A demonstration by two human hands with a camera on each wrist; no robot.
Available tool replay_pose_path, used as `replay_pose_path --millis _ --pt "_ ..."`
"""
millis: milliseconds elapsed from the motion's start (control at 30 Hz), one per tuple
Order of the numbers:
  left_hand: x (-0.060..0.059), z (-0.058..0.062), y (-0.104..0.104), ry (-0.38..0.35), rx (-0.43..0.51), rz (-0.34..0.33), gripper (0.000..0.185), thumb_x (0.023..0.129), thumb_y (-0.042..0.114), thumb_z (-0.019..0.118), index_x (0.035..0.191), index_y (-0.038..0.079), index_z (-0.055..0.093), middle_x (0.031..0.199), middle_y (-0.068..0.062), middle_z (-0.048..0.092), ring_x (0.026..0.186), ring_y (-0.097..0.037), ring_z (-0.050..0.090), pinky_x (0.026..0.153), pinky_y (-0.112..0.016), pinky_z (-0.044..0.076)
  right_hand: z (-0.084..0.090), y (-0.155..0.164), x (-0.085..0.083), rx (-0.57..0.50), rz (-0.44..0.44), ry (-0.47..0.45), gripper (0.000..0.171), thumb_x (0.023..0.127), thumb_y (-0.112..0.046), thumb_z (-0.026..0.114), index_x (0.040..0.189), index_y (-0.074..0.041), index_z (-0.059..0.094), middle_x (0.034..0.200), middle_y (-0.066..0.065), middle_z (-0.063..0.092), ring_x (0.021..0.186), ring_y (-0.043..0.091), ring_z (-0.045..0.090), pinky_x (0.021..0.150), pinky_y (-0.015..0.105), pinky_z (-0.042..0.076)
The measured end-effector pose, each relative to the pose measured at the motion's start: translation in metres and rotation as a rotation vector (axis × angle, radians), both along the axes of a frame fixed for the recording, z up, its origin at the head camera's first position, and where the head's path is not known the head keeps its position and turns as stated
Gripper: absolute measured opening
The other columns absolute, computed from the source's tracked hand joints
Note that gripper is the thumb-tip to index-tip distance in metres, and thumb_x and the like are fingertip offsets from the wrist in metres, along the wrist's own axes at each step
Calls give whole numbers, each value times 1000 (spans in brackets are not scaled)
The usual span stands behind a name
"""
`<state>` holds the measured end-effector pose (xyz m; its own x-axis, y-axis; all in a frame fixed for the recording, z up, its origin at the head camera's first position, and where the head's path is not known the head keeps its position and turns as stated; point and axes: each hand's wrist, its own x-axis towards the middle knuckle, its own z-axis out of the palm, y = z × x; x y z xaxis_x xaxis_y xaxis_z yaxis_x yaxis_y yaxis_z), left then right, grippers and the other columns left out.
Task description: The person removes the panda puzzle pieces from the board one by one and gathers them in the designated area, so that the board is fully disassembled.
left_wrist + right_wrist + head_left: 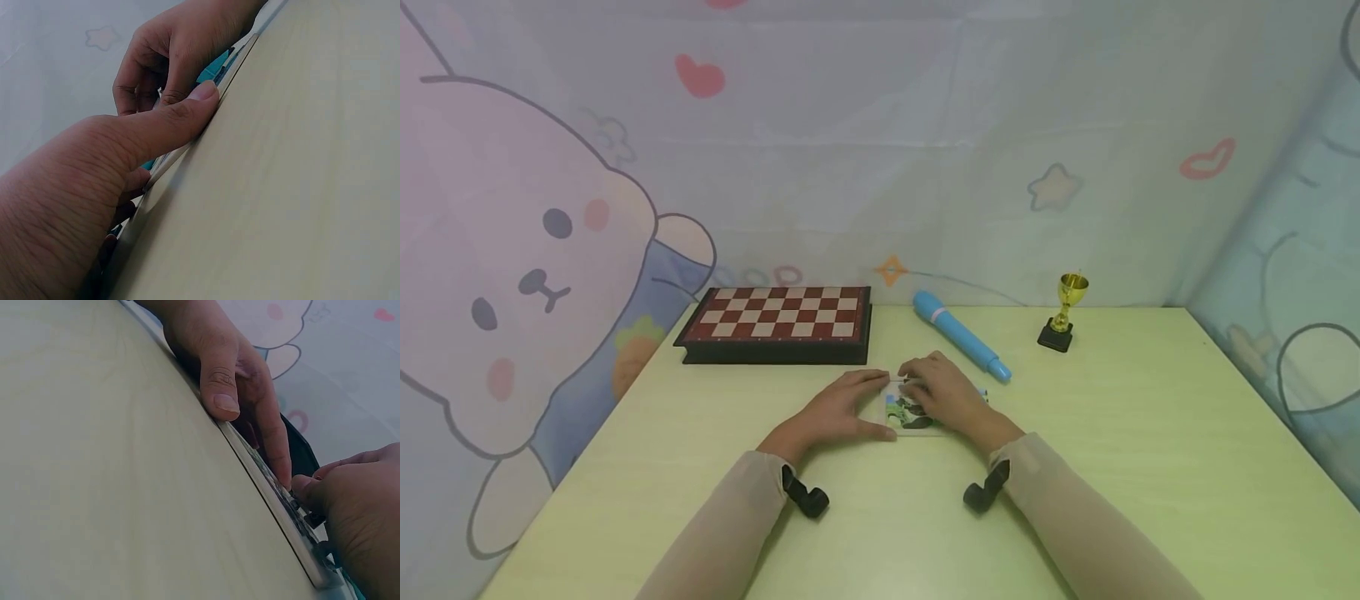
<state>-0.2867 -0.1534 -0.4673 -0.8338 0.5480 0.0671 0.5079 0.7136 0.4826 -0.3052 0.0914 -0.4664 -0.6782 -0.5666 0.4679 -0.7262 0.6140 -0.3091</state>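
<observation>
A flat picture puzzle board (891, 412) with a pale border and a green, blue and dark picture lies on the table. My left hand (842, 407) holds its left end, thumb (203, 94) along the near edge and fingers reaching to the far edge. Over the board's right part, my right hand (951, 396) has its fingers bent, thumb and forefinger pinching a small puzzle piece near the far edge, mostly hidden by the fingers. Small dark knobs (314, 520) stand up from the board beside my right hand (369, 512) in the right wrist view.
Behind my left hand sits a red-and-white checkered chessboard box (778, 321). A blue pen-shaped tube (958, 333) lies slanted behind my right hand. Farther right stands a small gold trophy cup (1066, 304) on a black base. A printed cloth (880, 150) hangs behind the table (1150, 467).
</observation>
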Motion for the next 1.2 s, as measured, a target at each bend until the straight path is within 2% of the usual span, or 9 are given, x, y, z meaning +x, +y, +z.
replay_pose_path --millis 167,433,667,733,1033,1200 --pt "-1 0 -1 0 -4 9 101 75 76 70 156 24 41 160 8 33 148 -18 27 118 -47 28 1 -1 0 -13 -41 -57 19 97 -26 70 112 -14 70 101 -2 70 90 15 55 81 34 53" --pt "0 -3 -1 -2 4 9 102 74 78 70 156 25 41 160 7 34 148 -18 27 117 -46 28 -2 -1 -1 10 -75 -71 18 98 -28 69 108 -15 74 98 -4 72 91 13 57 82 33 53" --pt "0 0 -1 14 0 4 101 75 77 70 155 23 42 160 8 34 148 -17 28 118 -44 28 -2 0 -3 -59 -2 102 11 96 -21 71 102 -12 74 99 0 73 98 20 61 87 37 52" --pt "-1 2 -1 20 -3 4 100 75 76 70 155 23 42 160 9 34 148 -17 27 118 -44 28 1 1 -3 -76 10 116 10 96 -19 71 101 -12 74 101 0 72 99 21 60 89 37 51" --pt "1 4 0 5 12 6 99 76 72 73 155 22 42 160 6 35 147 -21 29 117 -47 28 0 5 -3 -168 -1 -16 11 98 -23 68 103 -15 73 99 -5 70 91 9 63 79 30 53" --pt "3 1 1 -12 36 5 99 75 71 74 154 22 43 159 5 35 147 -21 29 117 -48 28 2 27 5 -215 -18 -74 14 97 -26 70 105 -15 74 101 -7 71 92 8 65 79 30 55"
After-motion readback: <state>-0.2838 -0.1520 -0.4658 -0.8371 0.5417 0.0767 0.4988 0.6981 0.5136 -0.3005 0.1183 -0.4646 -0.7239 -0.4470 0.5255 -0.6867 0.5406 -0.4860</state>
